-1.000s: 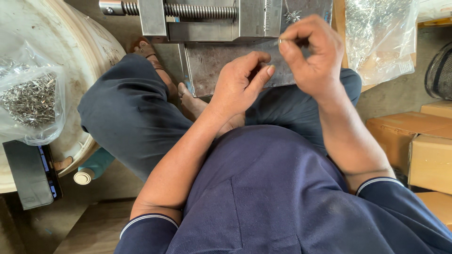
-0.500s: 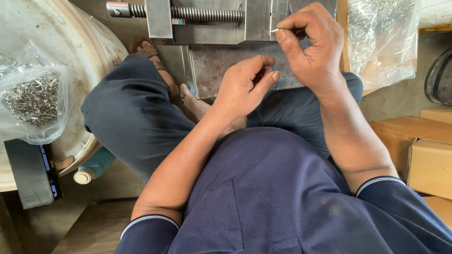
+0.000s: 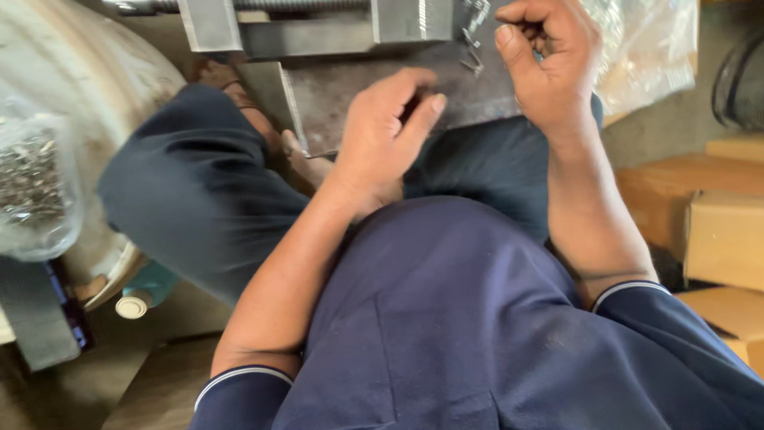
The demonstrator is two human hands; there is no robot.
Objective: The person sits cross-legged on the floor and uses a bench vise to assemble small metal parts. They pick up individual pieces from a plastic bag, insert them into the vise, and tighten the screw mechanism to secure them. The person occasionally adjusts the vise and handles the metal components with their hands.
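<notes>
- Since half a second ago, the right hand (image 3: 549,68) has drawn back a little from the vise (image 3: 318,24), its fingers now curled tighter, while the left hand (image 3: 386,135) has barely shifted on the plate (image 3: 334,95).
- Right hand: fingers bunched in a loose fist with the thumb pressed against them; it seems to pinch something small, but what it holds I cannot tell.
- Left hand: lies palm-down on the plate, fingers half-bent and pressed together over something hidden beneath; whether it grips anything is unclear.
- Small metal clips (image 3: 473,48) lie on the plate just left of the right hand, above the left hand's fingertips, likely kept there for easy picking.
- Holding the plate across the lap, under the vise, keeps the work close to both hands.
- Bags (image 3: 32,183) of small metal parts sit at far left, another bag (image 3: 645,56) at right beside cardboard boxes (image 3: 716,223).
</notes>
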